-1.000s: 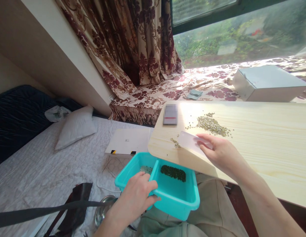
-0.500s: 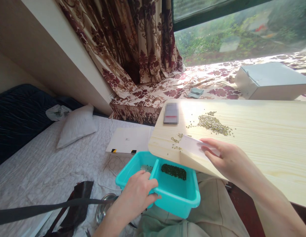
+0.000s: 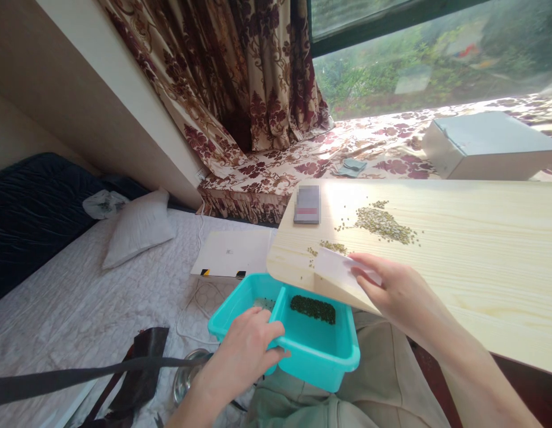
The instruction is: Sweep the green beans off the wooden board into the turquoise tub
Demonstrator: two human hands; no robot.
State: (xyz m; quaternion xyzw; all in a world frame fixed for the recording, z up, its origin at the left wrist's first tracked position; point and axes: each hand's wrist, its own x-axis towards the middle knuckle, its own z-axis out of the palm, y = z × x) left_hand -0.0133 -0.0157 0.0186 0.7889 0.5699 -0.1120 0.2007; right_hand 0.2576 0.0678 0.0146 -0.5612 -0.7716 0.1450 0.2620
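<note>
My left hand grips the near rim of a turquoise two-part bin, held just under the table's corner. Dark green beans lie in its right compartment; the left one has a few beans and something whitish, partly behind my hand. Between thumb and fingers, my right hand holds a thin white card low on the tabletop. Small greenish beans lie along the card's far edge, with a few more to its left. A larger pile of beans is spread farther back on the table.
The pale wooden table carries a dark flat box near its far left corner. Beyond stands a white box on the window ledge. On the bed are a white flat box, a metal bowl and a dark strap.
My right hand has moved the white card left along the table, toward the edge above the bin. Beans beside the card have shifted. My left hand keeps its hold on the bin.
</note>
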